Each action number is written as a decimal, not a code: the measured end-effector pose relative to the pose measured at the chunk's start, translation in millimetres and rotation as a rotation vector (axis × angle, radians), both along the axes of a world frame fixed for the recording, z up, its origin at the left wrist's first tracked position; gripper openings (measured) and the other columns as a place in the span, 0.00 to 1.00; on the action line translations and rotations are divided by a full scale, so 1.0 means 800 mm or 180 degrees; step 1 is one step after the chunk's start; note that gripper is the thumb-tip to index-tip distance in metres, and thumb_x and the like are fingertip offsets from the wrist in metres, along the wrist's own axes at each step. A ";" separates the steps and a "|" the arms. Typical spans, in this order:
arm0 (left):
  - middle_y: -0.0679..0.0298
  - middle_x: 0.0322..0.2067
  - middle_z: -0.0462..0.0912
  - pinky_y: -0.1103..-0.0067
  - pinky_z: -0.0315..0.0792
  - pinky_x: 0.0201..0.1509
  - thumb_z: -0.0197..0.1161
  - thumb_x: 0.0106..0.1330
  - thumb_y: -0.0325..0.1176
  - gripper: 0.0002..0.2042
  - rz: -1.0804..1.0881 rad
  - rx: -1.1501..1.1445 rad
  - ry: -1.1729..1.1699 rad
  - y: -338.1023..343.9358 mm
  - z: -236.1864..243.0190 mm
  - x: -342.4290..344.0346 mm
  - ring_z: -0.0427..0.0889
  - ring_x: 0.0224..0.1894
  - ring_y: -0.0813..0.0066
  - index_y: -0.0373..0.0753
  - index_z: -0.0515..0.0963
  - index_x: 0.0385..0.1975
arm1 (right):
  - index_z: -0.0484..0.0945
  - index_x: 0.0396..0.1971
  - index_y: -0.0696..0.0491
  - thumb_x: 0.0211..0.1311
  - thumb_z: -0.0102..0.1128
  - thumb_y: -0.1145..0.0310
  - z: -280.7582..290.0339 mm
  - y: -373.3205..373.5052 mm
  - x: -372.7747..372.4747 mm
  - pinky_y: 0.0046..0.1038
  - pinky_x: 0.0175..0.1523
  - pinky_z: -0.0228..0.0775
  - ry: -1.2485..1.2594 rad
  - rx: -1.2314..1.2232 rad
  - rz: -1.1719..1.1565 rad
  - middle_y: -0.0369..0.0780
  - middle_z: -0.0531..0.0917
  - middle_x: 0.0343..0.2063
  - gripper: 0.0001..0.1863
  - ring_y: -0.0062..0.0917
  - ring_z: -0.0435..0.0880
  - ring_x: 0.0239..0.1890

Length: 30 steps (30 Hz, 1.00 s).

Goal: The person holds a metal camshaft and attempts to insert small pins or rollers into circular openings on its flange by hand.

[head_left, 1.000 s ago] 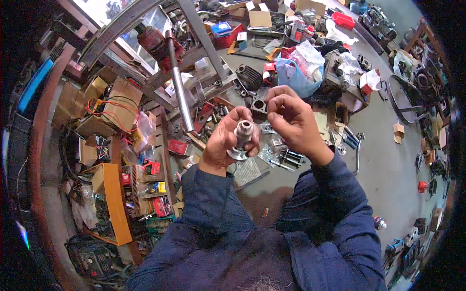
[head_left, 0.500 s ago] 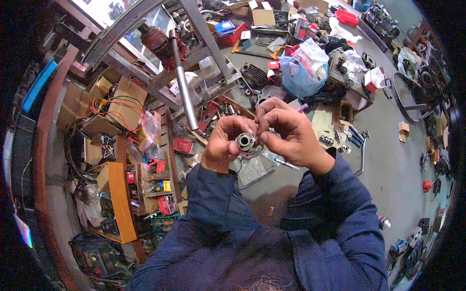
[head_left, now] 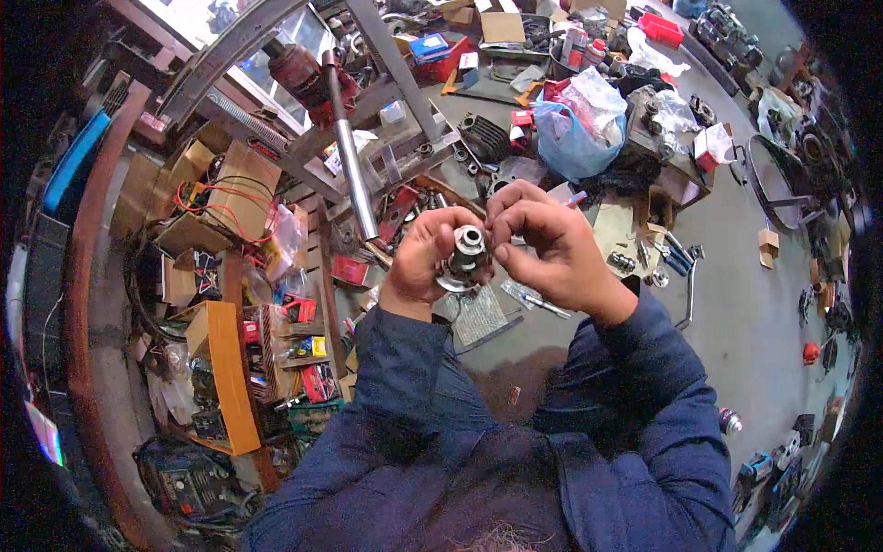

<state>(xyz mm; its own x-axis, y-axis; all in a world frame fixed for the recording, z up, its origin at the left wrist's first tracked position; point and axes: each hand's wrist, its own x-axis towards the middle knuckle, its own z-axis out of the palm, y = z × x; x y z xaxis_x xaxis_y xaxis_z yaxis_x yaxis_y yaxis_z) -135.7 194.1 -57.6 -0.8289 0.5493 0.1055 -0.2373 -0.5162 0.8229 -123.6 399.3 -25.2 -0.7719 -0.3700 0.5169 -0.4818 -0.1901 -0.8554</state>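
In my left hand (head_left: 416, 261) is a small shiny metal part (head_left: 467, 250) with a round bored end and a wider flange at its lower side. The fingers wrap round its left and far sides, and the bore faces up towards me. Close on the part's right is my right hand (head_left: 552, 248), its thumb and index finger bent together in a pinch by the part's edge. Whatever sits between those fingertips is too small to make out. Below both hands, a bubbly clear sheet (head_left: 480, 317) lies on the floor.
A press frame with a long metal tube (head_left: 353, 175) stands ahead on the left. Beyond my right hand are a blue plastic bag (head_left: 575, 143) and pliers with blue handles (head_left: 679, 260). An orange wooden box (head_left: 228, 377) and cartons of small parts line the left side.
My left hand has tipped the metal part, so its side and lower flange now show more and its bored end sits higher. The right hand keeps its pinch beside it.
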 end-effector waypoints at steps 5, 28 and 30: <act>0.61 0.32 0.81 0.70 0.73 0.29 0.55 0.73 0.46 0.16 -0.0403 0.0807 -0.1830 0.014 0.001 -0.009 0.78 0.25 0.72 0.38 0.76 0.47 | 0.76 0.29 0.59 0.54 0.61 0.76 -0.010 0.015 0.006 0.29 0.51 0.72 -0.0186 0.0110 -0.0614 0.43 0.80 0.39 0.04 0.28 0.81 0.44; 0.54 0.27 0.82 0.75 0.71 0.23 0.76 0.51 0.39 0.23 -0.0697 0.0422 -0.0239 0.010 -0.013 -0.004 0.77 0.20 0.69 0.29 0.78 0.39 | 0.79 0.30 0.58 0.53 0.63 0.79 -0.020 0.015 0.036 0.26 0.50 0.72 -0.0704 -0.0163 -0.0302 0.39 0.78 0.40 0.04 0.24 0.79 0.44; 0.54 0.27 0.81 0.76 0.72 0.24 0.77 0.49 0.39 0.23 -0.0685 0.0389 -0.0207 0.009 -0.011 -0.005 0.79 0.22 0.68 0.29 0.78 0.38 | 0.78 0.30 0.59 0.57 0.65 0.77 -0.022 0.016 0.035 0.22 0.51 0.68 -0.0478 0.0121 -0.0197 0.40 0.75 0.44 0.04 0.22 0.75 0.46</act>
<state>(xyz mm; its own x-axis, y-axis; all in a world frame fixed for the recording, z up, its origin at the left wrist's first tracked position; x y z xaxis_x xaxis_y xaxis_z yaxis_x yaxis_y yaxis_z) -139.9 201.4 -66.6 -0.7014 0.7003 0.1324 -0.4028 -0.5428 0.7370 -95.5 412.5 -42.7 -0.8614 -0.3365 0.3806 -0.3577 -0.1301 -0.9247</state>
